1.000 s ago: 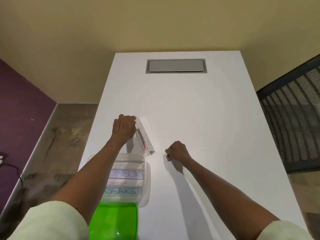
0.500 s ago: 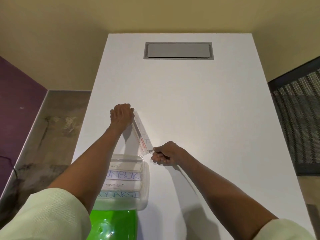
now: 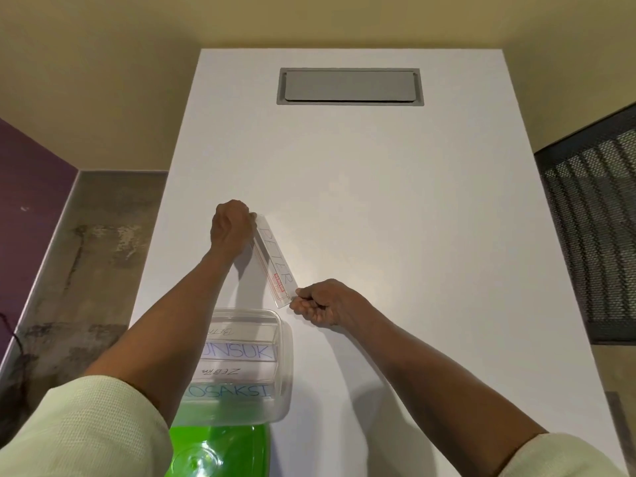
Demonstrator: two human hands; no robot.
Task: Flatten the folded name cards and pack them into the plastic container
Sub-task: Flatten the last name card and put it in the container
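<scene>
- The folded name card (image 3: 275,261) held at both ends on the white table (image 3: 413,235) reads "PETER" in thin grey outline letters, running lengthwise; a small red label near its near end carries print too small to read.
- In the clear plastic container (image 3: 284,366), near the left edge, flattened cards lie stacked:
  - the farthest shows upside-down handwriting, roughly "BETH" — not certain;
  - next, blue outline letters "UNSUK", its start hidden by the forearm;
  - then upside-down handwriting "ZEBRA";
  - nearest, blue letters "OSAKSI", first letter covered.
</scene>
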